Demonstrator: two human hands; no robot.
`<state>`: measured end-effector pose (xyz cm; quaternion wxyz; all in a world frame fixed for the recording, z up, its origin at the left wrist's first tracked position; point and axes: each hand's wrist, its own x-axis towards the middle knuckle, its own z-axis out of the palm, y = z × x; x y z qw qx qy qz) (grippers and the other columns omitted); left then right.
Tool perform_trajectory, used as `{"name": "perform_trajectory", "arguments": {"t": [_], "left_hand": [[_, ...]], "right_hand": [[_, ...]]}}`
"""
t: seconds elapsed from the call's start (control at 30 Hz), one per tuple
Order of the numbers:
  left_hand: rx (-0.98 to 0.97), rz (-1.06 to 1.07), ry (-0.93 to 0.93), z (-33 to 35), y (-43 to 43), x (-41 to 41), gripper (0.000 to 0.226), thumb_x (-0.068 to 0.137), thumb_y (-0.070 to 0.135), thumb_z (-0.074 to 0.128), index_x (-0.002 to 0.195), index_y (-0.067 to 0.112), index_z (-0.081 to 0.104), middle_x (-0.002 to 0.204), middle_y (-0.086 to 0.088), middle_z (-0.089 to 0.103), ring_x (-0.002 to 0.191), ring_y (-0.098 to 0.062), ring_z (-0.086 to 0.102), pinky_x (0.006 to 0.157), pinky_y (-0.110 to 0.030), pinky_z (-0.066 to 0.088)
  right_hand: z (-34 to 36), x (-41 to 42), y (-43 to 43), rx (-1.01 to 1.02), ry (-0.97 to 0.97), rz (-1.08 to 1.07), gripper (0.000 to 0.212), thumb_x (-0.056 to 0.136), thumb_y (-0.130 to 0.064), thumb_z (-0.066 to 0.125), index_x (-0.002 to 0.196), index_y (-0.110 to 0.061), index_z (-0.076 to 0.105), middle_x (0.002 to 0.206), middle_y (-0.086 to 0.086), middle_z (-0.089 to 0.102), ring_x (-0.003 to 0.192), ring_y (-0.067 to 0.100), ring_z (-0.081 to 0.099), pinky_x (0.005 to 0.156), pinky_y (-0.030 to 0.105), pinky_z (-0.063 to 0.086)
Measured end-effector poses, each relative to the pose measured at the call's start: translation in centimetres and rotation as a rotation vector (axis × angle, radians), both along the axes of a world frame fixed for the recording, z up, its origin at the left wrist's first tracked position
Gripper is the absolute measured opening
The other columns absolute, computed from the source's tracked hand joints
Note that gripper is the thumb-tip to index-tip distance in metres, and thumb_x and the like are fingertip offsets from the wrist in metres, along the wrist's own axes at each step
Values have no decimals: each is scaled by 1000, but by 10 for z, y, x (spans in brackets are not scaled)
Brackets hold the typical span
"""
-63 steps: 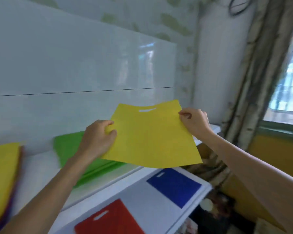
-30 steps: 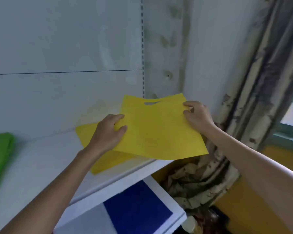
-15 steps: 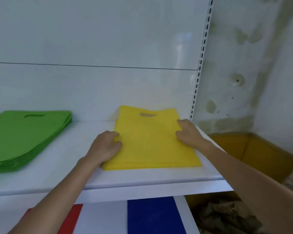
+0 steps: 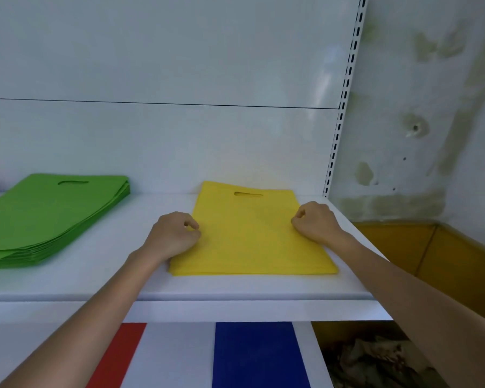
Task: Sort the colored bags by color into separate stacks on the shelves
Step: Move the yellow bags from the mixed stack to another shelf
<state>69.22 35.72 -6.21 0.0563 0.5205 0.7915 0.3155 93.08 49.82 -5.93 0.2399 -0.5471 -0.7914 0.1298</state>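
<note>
Now pinching the yellow bags (image 4: 252, 239) by both side edges: left hand (image 4: 174, 236) curled at the left edge, right hand (image 4: 315, 222) curled at the right. Lying flat on the white upper shelf (image 4: 67, 281) toward its right end, handle slot toward the back panel (image 4: 179, 149). Well apart to the left, a thicker stack of green bags (image 4: 45, 214). Below, on the lower shelf (image 4: 177, 357), what look like a red bag (image 4: 118, 357) and a blue bag (image 4: 256, 357), partly hidden

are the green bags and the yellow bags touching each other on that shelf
Apart. The head view shows a wide strip of bare white shelf between the green bags and the yellow bags.
</note>
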Motion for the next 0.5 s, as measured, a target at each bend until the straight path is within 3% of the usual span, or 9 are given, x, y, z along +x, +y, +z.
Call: {"name": "perform_trajectory", "arguments": {"t": [0.17,0.33,0.5], "left_hand": [[81,6,-8,-3,-4,2,9,83,19,58,86,16,65,98,-2,62,99,-20,57,81,-28,43],[187,50,32,5,-16,-11,15,86,20,60,99,15,62,109,-7,57,102,-21,56,81,-26,38],[380,123,125,27,-67,-44,16,83,8,61,99,9,66,105,-10,63,98,-24,59,85,-29,42]], "right_hand": [[0,-3,-3,-8,-26,-18,19,82,-14,53,84,2,62,91,15,63,84,29,56,70,33,44],[16,-25,-11,177,5,57,21,88,-18,51,95,-6,67,110,13,58,98,32,54,81,38,48],[37,-97,-42,239,120,322,22,88,-12,51,105,-8,63,115,12,58,111,27,50,92,38,42]]}}
